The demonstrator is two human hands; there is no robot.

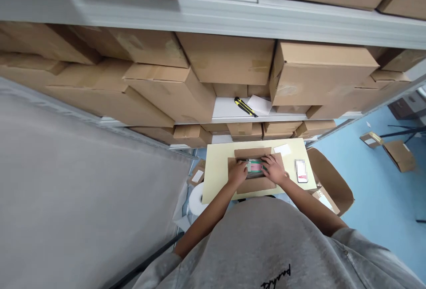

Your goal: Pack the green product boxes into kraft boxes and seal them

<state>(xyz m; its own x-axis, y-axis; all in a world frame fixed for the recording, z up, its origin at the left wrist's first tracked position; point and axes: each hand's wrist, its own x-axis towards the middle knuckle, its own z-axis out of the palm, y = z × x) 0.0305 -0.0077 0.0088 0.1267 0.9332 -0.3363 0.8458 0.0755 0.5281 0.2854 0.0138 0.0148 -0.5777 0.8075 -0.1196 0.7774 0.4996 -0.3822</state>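
An open cardboard box [256, 187] lies on a pale yellow board [218, 178], its flaps spread flat. Inside it sits a pink and green packet [254, 166], partly covered by both hands. My left hand [237, 174] grips the packet's left end. My right hand [273, 168] presses over its right end, fingers curled on it. A phone [301, 171] lies on the board to the right of my right hand, and a white label [282, 149] lies near the box's far flap.
Steel shelving [233, 13] stacked with cardboard boxes stands ahead, with a yellow utility knife [245, 106] on a shelf. A white roll [197, 199] stands left of the board. A large cardboard box [329, 180] sits on the blue floor [349, 156] to the right.
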